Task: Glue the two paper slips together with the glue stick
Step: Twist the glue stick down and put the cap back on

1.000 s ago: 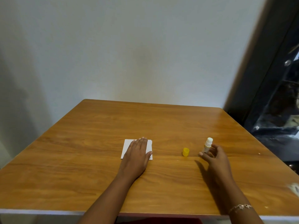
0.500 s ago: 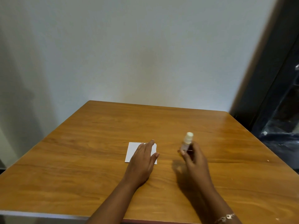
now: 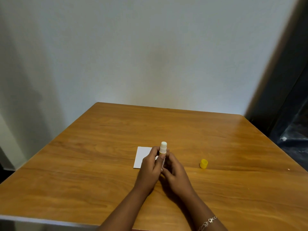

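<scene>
Both hands meet over the middle of the table point(image 3: 100, 180), and both hold the stick point(image 3: 163, 153). The left hand point(image 3: 150, 169) has its fingers curled round the upper barrel, just under the white tip point(image 3: 163, 144). The right hand point(image 3: 176, 177) closes on the lower end. I judge it is turning the base to raise the glue, but the fingers there are partly hidden, so I cannot be sure. The cap point(image 3: 203, 163) is off and lies on the table, well to the right of the hands.

What matters for the next move is this: the stick stands almost upright, its long axis near vertical, with the tip pointing up and away from the paper point(image 3: 141, 155). The paper lies flat on the table, just beyond the hands and to their left, and the left hand covers its near right corner. I see only one white rectangle. Whether the two slips are stacked there or one is hidden, I cannot tell.

So the tip must be turned over, forward, to the left and down, to reach the sheet. The left hand is the nearer one to the paper. In my judgement it should let go and press the sheet flat, while the right hand brings the tip across. I judge the gluing itself is not yet begun.
</scene>
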Available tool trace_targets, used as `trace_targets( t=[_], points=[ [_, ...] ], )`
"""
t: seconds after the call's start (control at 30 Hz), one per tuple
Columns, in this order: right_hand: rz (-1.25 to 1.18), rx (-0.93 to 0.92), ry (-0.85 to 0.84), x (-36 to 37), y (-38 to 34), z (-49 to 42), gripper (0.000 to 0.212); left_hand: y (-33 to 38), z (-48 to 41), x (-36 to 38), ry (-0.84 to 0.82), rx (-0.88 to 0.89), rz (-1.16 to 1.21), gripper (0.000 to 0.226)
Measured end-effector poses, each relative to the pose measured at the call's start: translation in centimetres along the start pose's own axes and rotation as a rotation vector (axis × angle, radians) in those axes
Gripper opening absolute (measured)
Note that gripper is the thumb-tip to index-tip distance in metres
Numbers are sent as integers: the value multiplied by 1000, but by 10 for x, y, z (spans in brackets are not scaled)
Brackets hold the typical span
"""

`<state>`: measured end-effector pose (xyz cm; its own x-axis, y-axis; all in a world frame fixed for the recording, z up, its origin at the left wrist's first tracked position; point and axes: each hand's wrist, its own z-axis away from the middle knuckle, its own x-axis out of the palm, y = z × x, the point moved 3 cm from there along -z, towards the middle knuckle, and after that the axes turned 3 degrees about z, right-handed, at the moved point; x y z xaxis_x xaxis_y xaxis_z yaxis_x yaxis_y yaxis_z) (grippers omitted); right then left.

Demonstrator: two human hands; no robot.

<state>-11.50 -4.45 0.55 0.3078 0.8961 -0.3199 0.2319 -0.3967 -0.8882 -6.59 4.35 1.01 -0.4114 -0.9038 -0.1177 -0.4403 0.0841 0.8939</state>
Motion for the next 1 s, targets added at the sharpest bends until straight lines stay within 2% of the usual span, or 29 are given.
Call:
trace_targets(
  t=[0.27, 0.4, 0.6, 0.73, 0.9, 1.0],
  points=[
    [2, 1, 27, 1, 4, -1, 31, -13, 0, 4, 63, -82, 109, 14],
    [46, 43, 130, -1, 6, -1, 41, -14, 1, 10, 81, -71, 106, 10],
    [-29, 6, 27, -2, 2, -1, 45, -15, -4, 4, 102, -125, 210, 6],
    [-105, 26, 32, -2, 3, -1, 42, -18, -5, 5, 72, -120, 180, 6],
    [14, 76, 103, -2, 8, -1, 39, -19, -3, 8, 47, -92, 150, 9],
    [56, 25, 58, 0, 4, -1, 40, -18, -4, 5, 66, -79, 175, 6]
  ],
)
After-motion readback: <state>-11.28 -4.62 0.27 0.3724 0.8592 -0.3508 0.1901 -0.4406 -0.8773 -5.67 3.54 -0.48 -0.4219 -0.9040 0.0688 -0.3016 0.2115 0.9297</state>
